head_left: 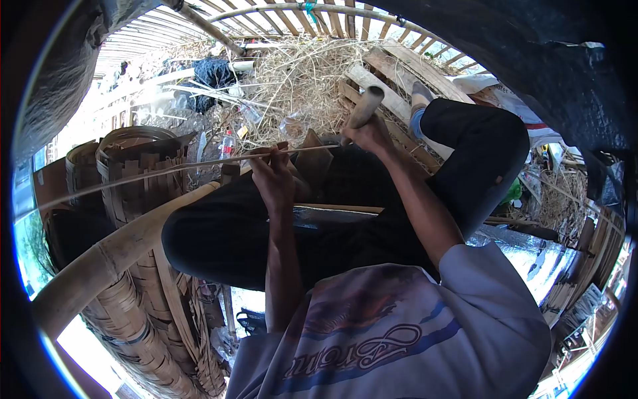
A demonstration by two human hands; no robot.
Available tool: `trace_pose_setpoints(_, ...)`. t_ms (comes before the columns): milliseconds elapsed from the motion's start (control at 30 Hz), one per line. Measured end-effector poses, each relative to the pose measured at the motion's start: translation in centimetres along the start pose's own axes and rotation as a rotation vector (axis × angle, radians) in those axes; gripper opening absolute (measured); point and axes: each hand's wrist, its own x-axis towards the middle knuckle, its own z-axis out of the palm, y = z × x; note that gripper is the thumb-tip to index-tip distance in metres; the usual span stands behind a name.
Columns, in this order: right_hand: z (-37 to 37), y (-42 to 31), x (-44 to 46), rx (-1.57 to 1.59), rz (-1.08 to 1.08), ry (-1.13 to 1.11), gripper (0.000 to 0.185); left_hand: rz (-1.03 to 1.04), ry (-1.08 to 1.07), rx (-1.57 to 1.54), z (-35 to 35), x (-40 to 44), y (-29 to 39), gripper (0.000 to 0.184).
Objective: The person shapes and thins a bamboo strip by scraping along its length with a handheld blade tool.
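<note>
A long thin strip (166, 171) runs from the far left, across my lap, toward my right hand. My left hand (271, 174) pinches it near its right part, above my left thigh. Farther right, my right hand (369, 133) is wrapped round a thick, rounded wooden handle (366, 106) that points up and away from me. The strip ends near the fingers of that hand; the tool's other end is hard to make out. A brown pointed piece (314, 161) lies under the strip between my hands, against my dark trousers.
A thick bamboo pole (113, 256) slants past my left knee. Rolled woven bamboo (136, 173) stands beyond it. Ahead are straw (292, 73), wooden boards (392, 83), a dark blue bundle (214, 73) and a small bottle (227, 144). A slatted fence (292, 21) borders the back.
</note>
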Motion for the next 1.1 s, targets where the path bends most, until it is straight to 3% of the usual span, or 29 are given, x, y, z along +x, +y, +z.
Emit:
trace_pose_setpoints(67, 1.3, 2.7, -0.5, -0.515, 0.131, 0.085, 0.023, 0.018, -0.001, 0.000, 0.3, 0.3, 0.0, 0.010)
trace_pose_setpoints(133, 1.0, 2.5, 0.3, -0.505, 0.219, 0.022, 0.019, -0.027, 0.019, -0.053, 0.1, 0.3, -0.4, 0.009)
trace_pose_setpoints(200, -0.4, 0.2, 1.3, -0.256, 0.222, -0.109, 0.020, -0.010, 0.010, -0.032, -0.1, 0.1, -0.5, 0.009)
trace_pose_setpoints(233, -0.6, -0.7, 1.2, -0.062, 0.006, -0.021, 0.017, 0.014, -0.008, -0.020, 0.0, 0.0, -0.4, 0.009)
trace_pose_setpoints(333, -2.2, -5.1, 0.3, 0.084, -0.068, 0.021, 0.013, -0.004, -0.015, -0.047, 0.2, 0.2, -0.1, 0.009)
trace_pose_setpoints(367, -2.3, -5.0, 0.0, 0.158, 0.033, -0.046, 0.016, -0.006, -0.021, -0.047, 0.1, 0.1, -0.2, 0.009)
trace_pose_setpoints(400, -1.7, -3.1, 0.0, 0.158, 0.034, -0.037, 0.016, -0.004, -0.023, -0.033, 0.0, 0.2, -0.3, 0.009)
trace_pose_setpoints(467, 0.2, 2.1, 0.5, -0.261, 0.176, -0.016, 0.019, 0.010, -0.030, -0.027, 0.2, 0.2, -0.5, 0.009)
trace_pose_setpoints(667, -2.8, -4.0, 1.1, 0.016, 0.045, 0.061, 0.020, 0.002, -0.017, -0.020, 0.0, 0.2, -0.7, 0.010)
trace_pose_setpoints(733, -3.1, -5.0, 0.2, 0.077, -0.136, 0.090, 0.021, -0.013, -0.012, -0.010, 0.1, 0.3, -0.5, 0.010)
trace_pose_setpoints(800, -1.6, -2.2, -0.5, 0.109, -0.092, 0.088, 0.023, -0.004, -0.007, 0.015, 0.1, 0.4, -0.5, 0.010)
trace_pose_setpoints(867, 0.8, 3.3, -0.3, -0.335, 0.110, 0.011, 0.020, 0.001, -0.007, 0.011, 0.2, 0.2, -0.3, 0.010)
trace_pose_setpoints(900, 0.4, 2.5, -0.2, -0.334, 0.104, 0.018, 0.020, -0.001, 0.000, 0.011, 0.2, 0.2, -0.2, 0.010)
trace_pose_setpoints(967, 0.1, 1.1, 0.1, -0.519, 0.298, 0.027, 0.018, 0.009, 0.001, -0.008, 0.6, 0.4, -0.3, 0.010)
trace_pose_setpoints(1000, -0.3, 0.1, 0.4, -0.517, 0.296, 0.016, 0.018, 0.001, 0.005, -0.027, 0.4, 0.2, -0.5, 0.010)
trace_pose_setpoints(1067, -1.7, -1.8, 0.6, -0.024, 0.048, 0.028, 0.031, -0.016, 0.012, -0.007, 0.2, 0.0, -0.2, 0.010)
trace_pose_setpoints(1100, -2.3, -3.0, 0.7, -0.028, 0.046, 0.028, 0.031, -0.012, 0.007, 0.001, 0.6, 0.3, 0.0, 0.010)
